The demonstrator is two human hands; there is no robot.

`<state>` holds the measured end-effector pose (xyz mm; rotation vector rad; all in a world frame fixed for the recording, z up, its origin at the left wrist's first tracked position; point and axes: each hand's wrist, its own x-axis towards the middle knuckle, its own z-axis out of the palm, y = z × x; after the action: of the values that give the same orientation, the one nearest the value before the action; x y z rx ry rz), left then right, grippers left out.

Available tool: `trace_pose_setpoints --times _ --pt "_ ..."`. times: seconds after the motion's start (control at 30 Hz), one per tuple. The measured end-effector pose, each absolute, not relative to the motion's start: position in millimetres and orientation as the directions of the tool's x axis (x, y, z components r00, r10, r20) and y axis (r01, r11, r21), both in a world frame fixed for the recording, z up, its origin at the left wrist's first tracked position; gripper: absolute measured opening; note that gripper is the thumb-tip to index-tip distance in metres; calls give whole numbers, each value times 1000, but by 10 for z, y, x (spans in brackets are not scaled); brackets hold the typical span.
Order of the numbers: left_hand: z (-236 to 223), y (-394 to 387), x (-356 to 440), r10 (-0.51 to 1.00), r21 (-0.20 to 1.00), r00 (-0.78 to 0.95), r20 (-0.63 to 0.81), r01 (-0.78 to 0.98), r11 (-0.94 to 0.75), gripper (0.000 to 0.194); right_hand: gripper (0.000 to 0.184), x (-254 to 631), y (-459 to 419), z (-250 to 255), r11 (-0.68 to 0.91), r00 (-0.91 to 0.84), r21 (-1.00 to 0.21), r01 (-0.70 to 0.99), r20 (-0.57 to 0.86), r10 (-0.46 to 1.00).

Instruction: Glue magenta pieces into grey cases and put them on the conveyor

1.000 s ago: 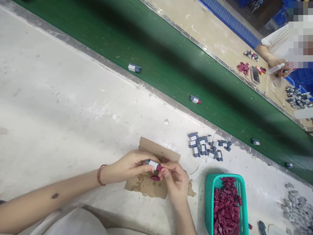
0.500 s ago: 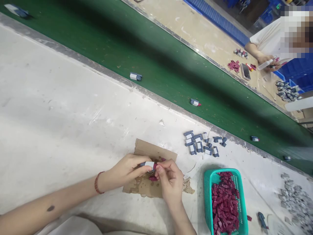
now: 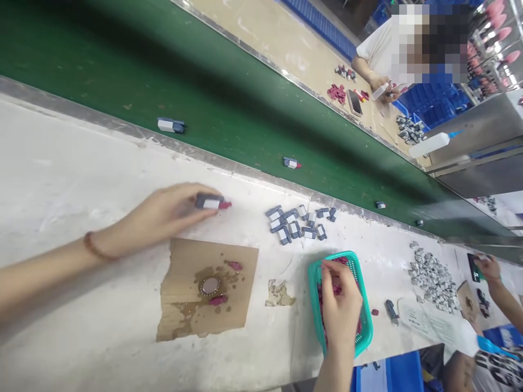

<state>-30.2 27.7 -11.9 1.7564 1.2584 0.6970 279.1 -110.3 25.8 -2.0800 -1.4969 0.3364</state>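
My left hand (image 3: pixel 174 209) grips a small dark-blue and white plastic part (image 3: pixel 210 202) between thumb and fingers, above the white table. A dark-red piece (image 3: pixel 225 205) sticks out of that part's right end. My right hand (image 3: pixel 342 305) is over the teal basket (image 3: pixel 368 326), thumb and forefinger tips close together. Whether a piece is between them is hidden. Dark-red pieces (image 3: pixel 337 286) fill the basket beneath the fingers. Left of it, a stained cardboard sheet (image 3: pixel 241 288) bears a small round lid-like thing (image 3: pixel 211 286) and two dark-red pieces.
Several blue-and-white parts (image 3: pixel 294 231) lie between basket and green conveyor belt (image 3: pixel 229 130), which carries more of them. On the right are a heap of grey pieces (image 3: pixel 435 277) and a clear bottle (image 3: pixel 441 326). Co-workers' hands (image 3: pixel 384 87) work across the belt and at far right.
My hands have parted: the left moved up and left with the part, the right moved over to the basket. The view has swung right, and the cardboard is uncovered.
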Motion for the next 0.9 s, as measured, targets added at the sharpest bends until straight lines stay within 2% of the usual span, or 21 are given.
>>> trace_pose_setpoints --times 0.07,0.23,0.33,0.4,0.5,0.6,0.67,0.73,0.83,0.9 --pt "-138 610 -258 952 813 304 28 547 -199 45 20 3098 -1113 208 -199 254 -389 900 95 963" --pt "-279 1229 -35 926 689 353 130 640 -341 46 25 3397 -1078 29 -45 51 -82 996 73 996" --pt "-432 1418 78 892 634 405 203 640 -435 44 25 3395 -1044 -23 11 -14 28 1000 110 994" --pt "-521 1478 81 857 592 454 244 630 -503 44 26 3391 -1032 -32 22 -27 38 999 127 991" --pt "-557 1497 -43 851 542 428 305 656 -525 45 26 3403 -1038 -22 -12 22 -75 997 129 991" --pt "-459 1474 -245 889 512 381 253 728 -457 42 22 3417 -1077 11 -172 208 -363 916 62 976" --pt "-367 1459 -348 894 475 423 148 762 -440 44 22 3410 -1121 42 -304 360 -590 748 -23 933" --pt "-299 1456 -390 888 425 455 65 793 -437 47 26 3380 -1169 76 -380 467 -762 524 -117 877" --pt "-268 1466 -352 911 380 411 41 837 -394 44 36 3287 -1225 120 -416 552 -876 245 -226 803" --pt "-264 1455 -300 921 379 388 44 846 -375 42 33 3193 -1239 152 -396 572 -911 116 -265 776"
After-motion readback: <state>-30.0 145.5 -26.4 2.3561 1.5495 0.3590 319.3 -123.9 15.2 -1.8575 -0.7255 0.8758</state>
